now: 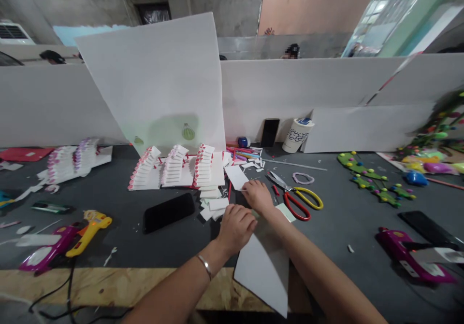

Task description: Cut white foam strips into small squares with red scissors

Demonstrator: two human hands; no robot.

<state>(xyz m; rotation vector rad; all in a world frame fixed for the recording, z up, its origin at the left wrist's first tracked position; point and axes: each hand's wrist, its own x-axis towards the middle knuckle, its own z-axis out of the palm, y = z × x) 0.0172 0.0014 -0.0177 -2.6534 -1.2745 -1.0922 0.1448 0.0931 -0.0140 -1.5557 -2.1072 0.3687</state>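
My left hand (237, 225) is closed with its fingers curled over a white board sheet (263, 271), which slants down past the table's front edge. Just beyond it, my right hand (258, 194) has its fingers closed at the edge of a small white card (236, 176). The fingertips of both hands are partly hidden. Close on the right lie scissors (295, 193) with one red and one yellow handle, their blades apart. A pile of cut white pieces (213, 204) lies left of my hands.
Strips of pink-tipped white sticks (174, 167) stand before an upright white panel (163, 82). A black phone (169, 213), a yellow glue gun (89, 232) and a box cutter (52, 207) lie left. A paper cup (297, 135) stands at the back; green dotted shapes (362, 168) lie right.
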